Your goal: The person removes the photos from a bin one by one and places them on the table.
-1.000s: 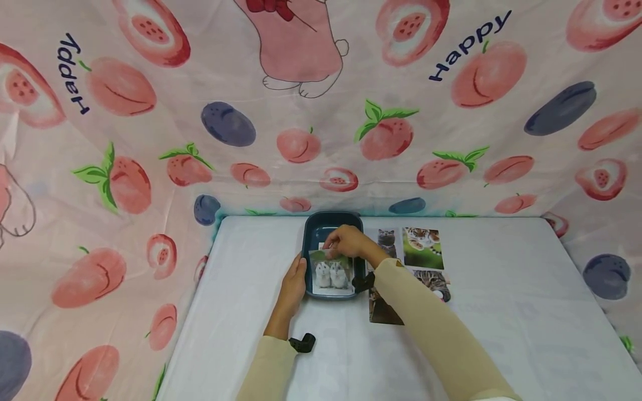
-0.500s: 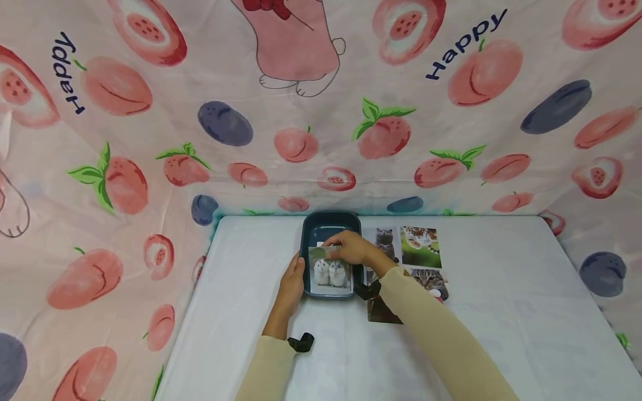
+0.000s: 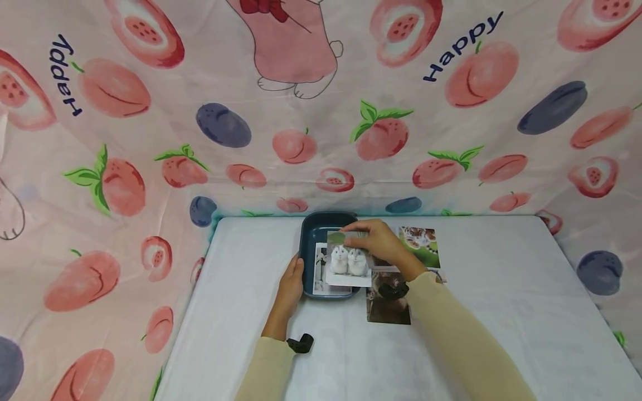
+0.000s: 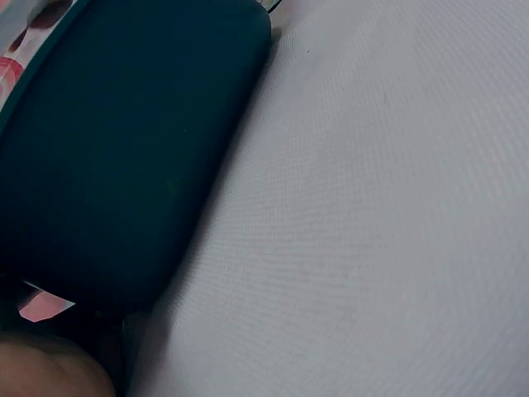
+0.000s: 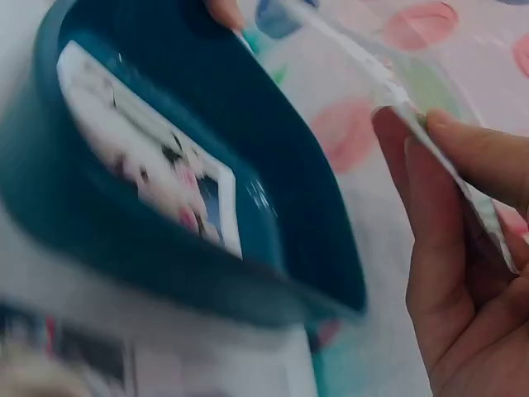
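My right hand (image 3: 380,241) has lifted the animal photo (image 3: 348,272) it pinches, uncovering another picture (image 3: 320,274) in the tray (image 3: 321,223) my left hand (image 3: 290,283) grips.

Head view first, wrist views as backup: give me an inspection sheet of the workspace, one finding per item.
Surface: white tabletop, woven texture.
Job's things: blue tray with a photo card inside; white-animal card raised; tiger card and brown card right of the tray, others mostly hidden by the right arm.
Clutter: nothing seen.
Left hand: holds the tray's left side.
Right hand: pinches the white-animal card.
Cables: nothing seen.
Surroundings: fruit-print cloth behind and beside.
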Tool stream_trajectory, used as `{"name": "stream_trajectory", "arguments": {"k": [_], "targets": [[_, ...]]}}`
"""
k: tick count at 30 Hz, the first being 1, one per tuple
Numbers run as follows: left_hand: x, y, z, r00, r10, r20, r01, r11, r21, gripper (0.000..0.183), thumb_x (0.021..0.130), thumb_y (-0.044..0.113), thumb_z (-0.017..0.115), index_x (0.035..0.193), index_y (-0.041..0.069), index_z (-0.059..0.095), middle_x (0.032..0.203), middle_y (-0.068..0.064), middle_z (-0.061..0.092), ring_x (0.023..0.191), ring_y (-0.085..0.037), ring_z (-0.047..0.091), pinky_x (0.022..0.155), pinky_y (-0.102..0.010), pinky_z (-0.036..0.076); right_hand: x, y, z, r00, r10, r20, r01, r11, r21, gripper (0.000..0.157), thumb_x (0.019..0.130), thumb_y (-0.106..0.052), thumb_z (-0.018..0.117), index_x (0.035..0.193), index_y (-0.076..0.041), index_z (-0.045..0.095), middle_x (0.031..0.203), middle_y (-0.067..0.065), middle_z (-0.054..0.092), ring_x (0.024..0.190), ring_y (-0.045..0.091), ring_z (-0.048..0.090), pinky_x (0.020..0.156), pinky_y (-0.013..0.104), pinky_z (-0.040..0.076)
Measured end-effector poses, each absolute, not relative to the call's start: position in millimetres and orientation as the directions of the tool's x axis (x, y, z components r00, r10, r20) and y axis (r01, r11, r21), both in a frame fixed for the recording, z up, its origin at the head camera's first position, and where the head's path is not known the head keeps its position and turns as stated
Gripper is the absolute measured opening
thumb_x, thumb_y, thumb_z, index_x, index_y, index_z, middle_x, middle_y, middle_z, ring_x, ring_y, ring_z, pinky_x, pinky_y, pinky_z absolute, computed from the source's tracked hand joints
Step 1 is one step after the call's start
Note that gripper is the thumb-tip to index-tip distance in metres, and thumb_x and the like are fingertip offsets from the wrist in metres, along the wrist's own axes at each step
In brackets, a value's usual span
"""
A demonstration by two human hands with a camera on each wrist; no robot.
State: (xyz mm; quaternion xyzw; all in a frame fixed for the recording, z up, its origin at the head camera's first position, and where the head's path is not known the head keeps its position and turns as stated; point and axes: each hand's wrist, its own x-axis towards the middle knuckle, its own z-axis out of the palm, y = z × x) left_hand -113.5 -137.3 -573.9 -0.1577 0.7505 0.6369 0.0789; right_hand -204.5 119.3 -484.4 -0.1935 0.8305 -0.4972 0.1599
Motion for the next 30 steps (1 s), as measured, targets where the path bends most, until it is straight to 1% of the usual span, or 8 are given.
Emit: {"name": "stream_trajectory", "arguments": {"k": [4,7,10,12,15,22,26,30], "targets": [[-114.2,-138.0,-574.2,-0.937,-0.142,-0.318,-0.337,0.141,0.931,0.06,0.11,0.052,0.034,0.162,0.023,0.031,0.169,-0.003,0.028,0.159,-0.029,0.016,0.128,-0.055,0.015,-203.2,151.6,-479.7,-0.896,-0.442,-0.049,-0.171,0.442,-0.88,0.035,0.091,-0.038,0.079,0.123,-0.027,0.072,0.144,0.006,0.061,0.138,0.031,0.052,0.107,0.059,0.049],[-114.2,-138.8,-574.7,-0.937,-0.143,-0.317,-0.337,0.148,0.93,0.061,0.109,0.053,0.034,0.162,0.023,0.031,0.169,-0.003,0.028,0.159,-0.029,0.016,0.128,-0.056,0.015,-201.0,177.6,-478.9,-0.908,-0.417,-0.04,-0.175,0.465,-0.868,0.033,0.09,-0.037,0.079,0.121,-0.025,0.073,0.137,0.005,0.065,0.136,0.031,0.054,0.107,0.06,0.048],[-113.7,-139.0,-574.7,-0.937,-0.142,-0.32,-0.34,0.151,0.928,0.062,0.109,0.054,0.034,0.162,0.023,0.03,0.169,-0.003,0.027,0.159,-0.03,0.016,0.128,-0.056,0.015,-196.5,204.5,-480.7,-0.917,-0.398,-0.041,-0.181,0.503,-0.845,0.034,0.09,-0.038,0.079,0.121,-0.024,0.074,0.133,0.004,0.067,0.13,0.029,0.058,0.101,0.053,0.053],[-113.5,-138.8,-574.7,-0.933,-0.145,-0.329,-0.35,0.148,0.925,0.061,0.109,0.055,0.034,0.162,0.024,0.031,0.169,-0.001,0.028,0.159,-0.028,0.016,0.128,-0.054,0.015,-193.0,222.7,-483.8,-0.924,-0.38,-0.047,-0.173,0.525,-0.834,0.037,0.091,-0.04,0.078,0.123,-0.022,0.074,0.133,0.005,0.068,0.127,0.027,0.059,0.096,0.044,0.056],[-113.2,-138.9,-575.3,-0.936,-0.143,-0.321,-0.34,0.147,0.929,0.061,0.109,0.054,0.034,0.162,0.023,0.031,0.169,-0.002,0.028,0.159,-0.028,0.016,0.128,-0.055,0.015,-187.2,249.4,-490.2,-0.936,-0.346,-0.071,-0.135,0.536,-0.833,0.041,0.092,-0.042,0.076,0.127,-0.021,0.072,0.137,0.007,0.065,0.127,0.026,0.058,0.091,0.035,0.056],[-112.6,-139.1,-576.4,-0.937,-0.144,-0.32,-0.34,0.15,0.928,0.061,0.109,0.054,0.034,0.162,0.023,0.031,0.169,-0.002,0.028,0.159,-0.028,0.016,0.128,-0.054,0.015,-170.8,303.6,-505.8,-0.956,-0.264,-0.128,-0.058,0.598,-0.799,0.047,0.093,-0.046,0.073,0.13,-0.017,0.07,0.142,0.013,0.061,0.133,0.032,0.053,0.099,0.05,0.05],[-112.6,-138.5,-575.8,-0.938,-0.142,-0.317,-0.337,0.15,0.93,0.061,0.109,0.052,0.034,0.162,0.022,0.031,0.169,-0.003,0.028,0.159,-0.029,0.016,0.128,-0.055,0.015,-163.5,328.5,-515.6,-0.959,-0.236,-0.157,-0.036,0.651,-0.758,0.047,0.094,-0.047,0.072,0.129,-0.016,0.071,0.137,0.014,0.064,0.118,0.019,0.06,0.089,0.038,0.054],[-113.4,-138.1,-575.0,-0.942,-0.134,-0.308,-0.325,0.138,0.936,0.06,0.11,0.05,0.034,0.162,0.021,0.03,0.169,-0.004,0.028,0.159,-0.029,0.016,0.128,-0.055,0.014,-158.3,348.5,-523.8,-0.958,-0.212,-0.195,-0.002,0.684,-0.73,0.049,0.094,-0.048,0.071,0.13,-0.014,0.07,0.134,0.014,0.064,0.106,0.004,0.057,0.082,0.03,0.053]]}}
